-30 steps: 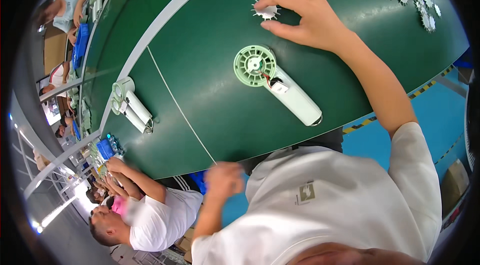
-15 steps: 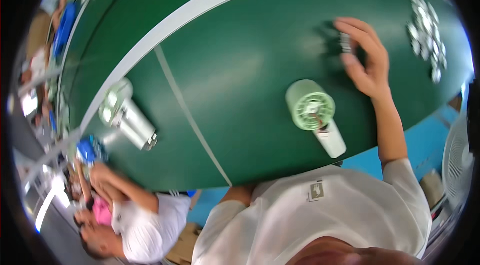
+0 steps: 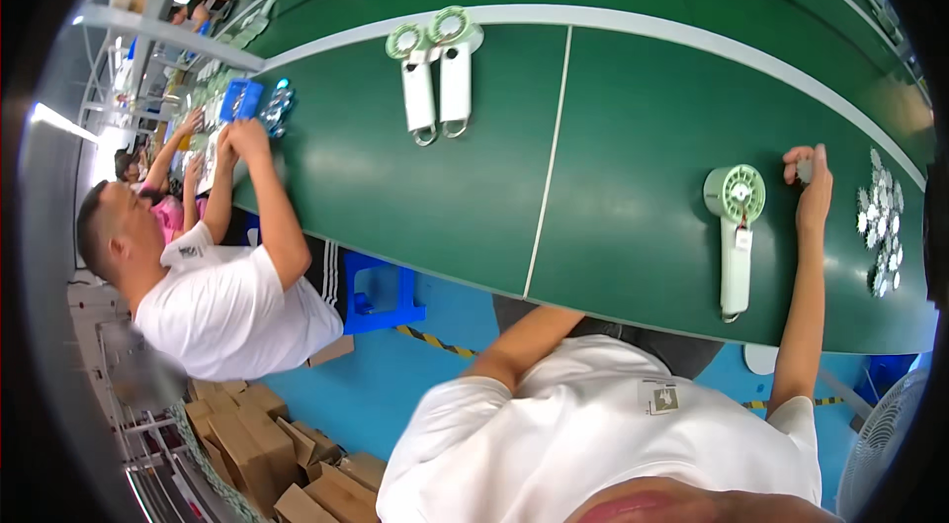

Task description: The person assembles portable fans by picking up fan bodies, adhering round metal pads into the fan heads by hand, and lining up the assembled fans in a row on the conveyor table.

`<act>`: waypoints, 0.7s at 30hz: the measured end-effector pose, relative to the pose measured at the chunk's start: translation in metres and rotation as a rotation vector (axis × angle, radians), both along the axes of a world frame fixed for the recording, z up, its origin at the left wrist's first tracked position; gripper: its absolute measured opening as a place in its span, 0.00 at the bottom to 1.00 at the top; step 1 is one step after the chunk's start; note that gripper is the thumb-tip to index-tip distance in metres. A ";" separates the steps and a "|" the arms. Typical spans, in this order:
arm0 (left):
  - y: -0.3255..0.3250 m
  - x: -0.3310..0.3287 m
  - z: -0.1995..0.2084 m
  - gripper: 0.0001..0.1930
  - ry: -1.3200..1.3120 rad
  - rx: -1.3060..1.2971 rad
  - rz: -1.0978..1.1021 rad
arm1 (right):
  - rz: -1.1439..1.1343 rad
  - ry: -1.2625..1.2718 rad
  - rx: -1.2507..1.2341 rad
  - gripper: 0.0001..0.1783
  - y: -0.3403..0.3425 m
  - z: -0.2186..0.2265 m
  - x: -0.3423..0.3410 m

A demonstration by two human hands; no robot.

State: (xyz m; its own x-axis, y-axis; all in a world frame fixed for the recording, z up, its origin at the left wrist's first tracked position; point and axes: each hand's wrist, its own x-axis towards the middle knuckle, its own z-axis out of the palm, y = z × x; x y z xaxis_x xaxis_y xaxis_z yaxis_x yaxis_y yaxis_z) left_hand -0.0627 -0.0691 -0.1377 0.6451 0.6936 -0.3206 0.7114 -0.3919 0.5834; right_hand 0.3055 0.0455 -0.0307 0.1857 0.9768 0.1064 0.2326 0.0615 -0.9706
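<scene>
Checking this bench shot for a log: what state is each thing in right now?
Handheld fan: lying flat on the green table, untouched.
Right hand: closed on a small part, just right of that fan's head.
Left hand: out of sight below the table edge.
Pile of small white impellers: loose, spread on the table.
Two more fans: lying side by side, heads away.

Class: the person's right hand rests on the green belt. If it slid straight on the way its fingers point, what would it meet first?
Probably nothing close: beyond the right hand lies bare green belt up to the white stripe. The white fan blades lie off to its right.
</scene>
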 end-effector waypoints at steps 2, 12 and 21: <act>-0.005 -0.014 0.010 0.12 0.021 -0.022 -0.082 | -0.037 0.113 -0.063 0.29 0.006 0.000 0.003; -0.018 0.014 0.177 0.13 -0.392 0.273 0.049 | 0.192 -0.002 0.074 0.20 -0.007 0.029 -0.070; 0.032 0.077 0.147 0.20 -0.703 0.559 0.386 | 0.153 -0.333 0.021 0.13 -0.083 0.082 -0.087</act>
State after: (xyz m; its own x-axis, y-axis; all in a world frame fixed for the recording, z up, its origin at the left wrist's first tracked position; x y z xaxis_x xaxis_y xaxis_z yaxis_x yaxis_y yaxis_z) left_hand 0.0140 -0.0372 0.0097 0.2597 0.8321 0.4900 0.4098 -0.5544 0.7243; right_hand 0.2190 -0.0373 0.0511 -0.0106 0.9876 0.1568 0.5218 0.1393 -0.8416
